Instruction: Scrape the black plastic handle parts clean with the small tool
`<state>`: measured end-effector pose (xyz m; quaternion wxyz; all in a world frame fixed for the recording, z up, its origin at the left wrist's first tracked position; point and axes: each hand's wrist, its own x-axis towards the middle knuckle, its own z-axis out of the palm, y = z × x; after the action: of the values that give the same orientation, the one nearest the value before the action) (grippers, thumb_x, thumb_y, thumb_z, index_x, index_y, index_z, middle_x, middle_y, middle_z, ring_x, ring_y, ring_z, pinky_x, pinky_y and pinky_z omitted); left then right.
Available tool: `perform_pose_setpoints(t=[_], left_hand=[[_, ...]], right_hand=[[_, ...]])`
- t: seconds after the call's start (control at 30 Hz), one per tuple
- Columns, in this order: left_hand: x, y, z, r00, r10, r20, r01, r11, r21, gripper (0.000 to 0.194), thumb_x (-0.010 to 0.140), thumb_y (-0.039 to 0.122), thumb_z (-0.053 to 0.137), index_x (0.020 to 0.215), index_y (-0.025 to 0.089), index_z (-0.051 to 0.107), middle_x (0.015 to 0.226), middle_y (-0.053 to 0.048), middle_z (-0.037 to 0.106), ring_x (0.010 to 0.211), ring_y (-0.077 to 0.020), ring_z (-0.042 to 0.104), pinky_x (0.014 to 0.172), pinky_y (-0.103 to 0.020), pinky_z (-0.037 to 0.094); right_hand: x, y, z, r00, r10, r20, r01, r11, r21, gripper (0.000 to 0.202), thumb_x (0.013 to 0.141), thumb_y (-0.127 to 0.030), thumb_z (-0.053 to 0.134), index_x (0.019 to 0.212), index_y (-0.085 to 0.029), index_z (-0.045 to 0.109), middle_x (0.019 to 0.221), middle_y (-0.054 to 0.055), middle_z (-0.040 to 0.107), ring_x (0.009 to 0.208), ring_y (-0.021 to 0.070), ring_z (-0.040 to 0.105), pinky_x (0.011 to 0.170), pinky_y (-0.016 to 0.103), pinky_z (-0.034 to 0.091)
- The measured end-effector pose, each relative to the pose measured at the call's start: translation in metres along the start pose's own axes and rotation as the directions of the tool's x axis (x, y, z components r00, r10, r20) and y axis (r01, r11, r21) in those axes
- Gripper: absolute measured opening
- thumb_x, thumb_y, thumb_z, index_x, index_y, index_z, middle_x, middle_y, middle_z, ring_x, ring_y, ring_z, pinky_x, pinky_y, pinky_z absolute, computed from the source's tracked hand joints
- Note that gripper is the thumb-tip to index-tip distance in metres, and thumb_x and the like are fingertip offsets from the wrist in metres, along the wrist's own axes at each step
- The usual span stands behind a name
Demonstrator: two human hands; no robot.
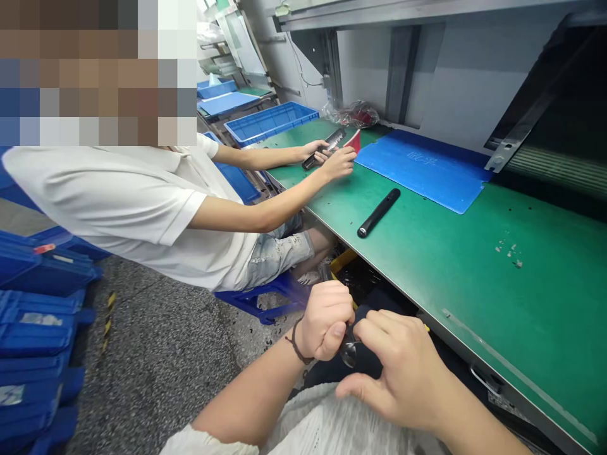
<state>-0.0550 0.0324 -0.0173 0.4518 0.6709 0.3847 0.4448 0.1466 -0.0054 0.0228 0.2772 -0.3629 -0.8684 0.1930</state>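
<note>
My left hand (328, 321) is closed in a fist around a black plastic part (348, 352), whose glossy rounded end sticks out below my thumb. Most of this part is hidden inside the fist. Close by on the right, my right hand (403, 363) has bent fingers beside the part, with the thumb spread away from them. Its fingertips are partly hidden, and nothing shows in its grasp. Both hands are over my lap, in front of the table edge. On the green table lies a long black tube-shaped piece (379, 213).
A co-worker in a white shirt (137, 196) sits at left, holding a black part (310, 161) and something red (355, 141). A blue sheet (422, 167) lies on the green table (535, 303). Blue crates (35, 328) are stacked at left. A metal frame (403, 19) crosses above.
</note>
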Motion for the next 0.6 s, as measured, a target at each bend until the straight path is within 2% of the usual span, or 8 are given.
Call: perform_pose_setpoints(t=[0.13, 0.27, 0.47, 0.53, 0.6], left_hand=[[0.000, 0.002, 0.001, 1.000, 0.020, 0.014, -0.020, 1.000, -0.012, 0.034, 0.072, 0.054, 0.073, 0.054, 0.027, 0.064, 0.055, -0.006, 0.046, 0.057, -0.0219, 0.036, 0.077, -0.044, 0.037], [-0.002, 0.000, 0.003, 0.998, -0.015, -0.056, 0.014, 1.000, -0.023, 0.028, 0.068, 0.049, 0.074, 0.054, 0.027, 0.064, 0.055, -0.006, 0.047, 0.058, -0.0219, 0.034, 0.075, -0.042, 0.035], [-0.008, 0.001, 0.015, 0.987, 0.120, -0.105, -0.112, 0.990, 0.082, 0.043, 0.094, 0.047, 0.055, 0.059, 0.024, 0.064, 0.057, -0.007, 0.050, 0.057, -0.0210, 0.038, 0.071, -0.038, 0.031], [-0.010, 0.003, 0.022, 0.984, 0.121, -0.133, -0.108, 0.989, 0.100, 0.050, 0.100, 0.050, 0.049, 0.060, 0.023, 0.063, 0.057, -0.007, 0.050, 0.057, -0.0210, 0.039, 0.070, -0.037, 0.030], [-0.012, 0.006, 0.028, 0.981, 0.076, -0.179, -0.063, 0.995, 0.072, 0.056, 0.102, 0.055, 0.046, 0.059, 0.022, 0.061, 0.057, -0.006, 0.050, 0.058, -0.0210, 0.040, 0.068, -0.037, 0.029]], right_hand=[[0.004, 0.001, 0.005, 1.000, -0.022, -0.005, 0.022, 0.998, -0.054, 0.055, 0.105, -0.069, 0.047, 0.077, -0.021, 0.052, 0.070, -0.001, 0.053, 0.062, 0.0133, 0.040, 0.059, 0.034, 0.019], [0.002, 0.003, 0.007, 0.987, -0.117, -0.108, 0.094, 0.977, -0.193, 0.055, 0.109, -0.063, 0.042, 0.073, -0.022, 0.051, 0.069, 0.001, 0.051, 0.063, 0.0157, 0.036, 0.060, 0.036, 0.016], [-0.006, 0.002, 0.012, 0.951, -0.212, -0.224, 0.102, 0.902, -0.420, 0.056, 0.111, -0.060, 0.035, 0.075, -0.022, 0.055, 0.067, 0.003, 0.045, 0.067, 0.0200, 0.033, 0.063, 0.039, 0.016], [-0.010, 0.003, 0.015, 0.937, -0.227, -0.266, 0.080, 0.880, -0.469, 0.054, 0.111, -0.058, 0.036, 0.078, -0.022, 0.058, 0.067, 0.004, 0.048, 0.067, 0.0201, 0.034, 0.063, 0.039, 0.016], [-0.014, 0.005, 0.018, 0.922, -0.242, -0.302, 0.058, 0.858, -0.510, 0.051, 0.110, -0.058, 0.040, 0.082, -0.021, 0.061, 0.068, 0.004, 0.050, 0.067, 0.0193, 0.034, 0.062, 0.039, 0.016]])
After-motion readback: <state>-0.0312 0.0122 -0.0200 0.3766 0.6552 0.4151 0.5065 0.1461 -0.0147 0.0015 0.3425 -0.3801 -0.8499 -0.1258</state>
